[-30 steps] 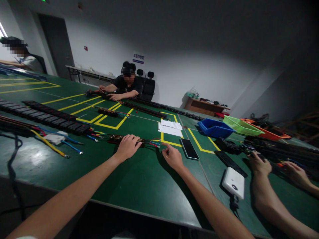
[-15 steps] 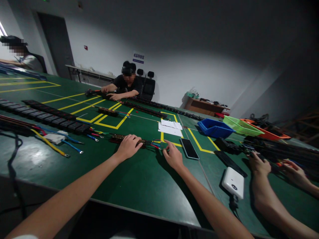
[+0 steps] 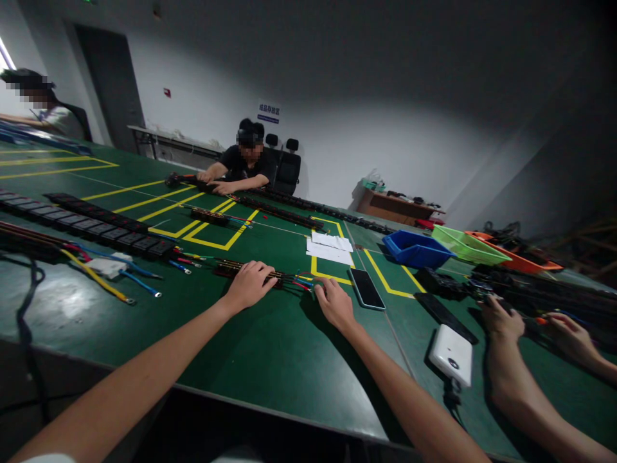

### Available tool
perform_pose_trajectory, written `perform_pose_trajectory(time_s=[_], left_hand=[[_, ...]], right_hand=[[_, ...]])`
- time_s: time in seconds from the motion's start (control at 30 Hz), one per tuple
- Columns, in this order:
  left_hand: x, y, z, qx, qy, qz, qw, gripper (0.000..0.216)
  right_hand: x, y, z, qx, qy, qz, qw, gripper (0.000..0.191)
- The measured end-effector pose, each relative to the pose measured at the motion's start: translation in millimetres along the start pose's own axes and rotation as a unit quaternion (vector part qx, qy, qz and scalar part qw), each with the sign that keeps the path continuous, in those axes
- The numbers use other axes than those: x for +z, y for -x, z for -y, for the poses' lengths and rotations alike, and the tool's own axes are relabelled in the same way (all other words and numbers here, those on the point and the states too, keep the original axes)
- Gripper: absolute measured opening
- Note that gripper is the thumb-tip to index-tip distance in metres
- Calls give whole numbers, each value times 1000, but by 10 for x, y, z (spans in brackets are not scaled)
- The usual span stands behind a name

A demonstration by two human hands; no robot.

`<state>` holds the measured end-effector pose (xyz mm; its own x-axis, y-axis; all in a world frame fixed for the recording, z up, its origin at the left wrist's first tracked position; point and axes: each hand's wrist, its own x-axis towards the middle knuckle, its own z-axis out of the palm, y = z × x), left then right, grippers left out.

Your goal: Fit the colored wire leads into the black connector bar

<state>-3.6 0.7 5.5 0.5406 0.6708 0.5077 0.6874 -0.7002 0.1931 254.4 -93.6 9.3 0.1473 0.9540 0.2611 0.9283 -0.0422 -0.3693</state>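
Note:
My left hand (image 3: 250, 285) lies over a narrow black terminal strip (image 3: 226, 267) with copper-coloured bars, its fingers bent around the top and holding it on the green table. Coloured wires (image 3: 301, 281), blue, red and dark, run out of the strip's right end and finish in metal lugs. At those wire ends is my right hand (image 3: 335, 302), thumb and forefinger curled close together on them; the exact pinch point is small and partly hidden. A dark phone (image 3: 367, 288) lies just right of this hand.
Long black module rows (image 3: 96, 225) and thick lugged cables (image 3: 96, 273) lie left. White papers (image 3: 330, 247), a blue bin (image 3: 417, 249), a green bin (image 3: 467, 244) and a white device (image 3: 452, 354) are to the right. A co-worker's hands (image 3: 504, 318) work nearby; another person (image 3: 245, 161) sits opposite.
My right forefinger, earlier stretched out above the wire ends, has come down and curled in against the wires. My left hand stays on the terminal strip.

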Motion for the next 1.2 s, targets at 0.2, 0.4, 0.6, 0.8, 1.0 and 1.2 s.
perform_pose_trajectory(time_s=[0.2,0.4,0.6,0.8,1.0,1.2], left_hand=[[-6,0,-4,-3,10,2,1000,33],[-27,1,-20,-6,12,6,1000,34],[-17,1,-12,-10,24,7,1000,34],[-14,3,-14,-6,8,4,1000,33],[-17,2,-22,-5,5,4,1000,33],[-16,3,-14,-7,8,4,1000,33]], right_hand=[[-3,-3,1,-2,-9,10,1000,42],[2,-5,-1,-10,-2,2,1000,46],[15,-7,-15,-13,-8,-7,1000,44],[22,-3,-14,-21,-1,-18,1000,45],[10,6,14,-32,25,11,999,52],[52,-22,-51,-39,-4,6,999,55]])
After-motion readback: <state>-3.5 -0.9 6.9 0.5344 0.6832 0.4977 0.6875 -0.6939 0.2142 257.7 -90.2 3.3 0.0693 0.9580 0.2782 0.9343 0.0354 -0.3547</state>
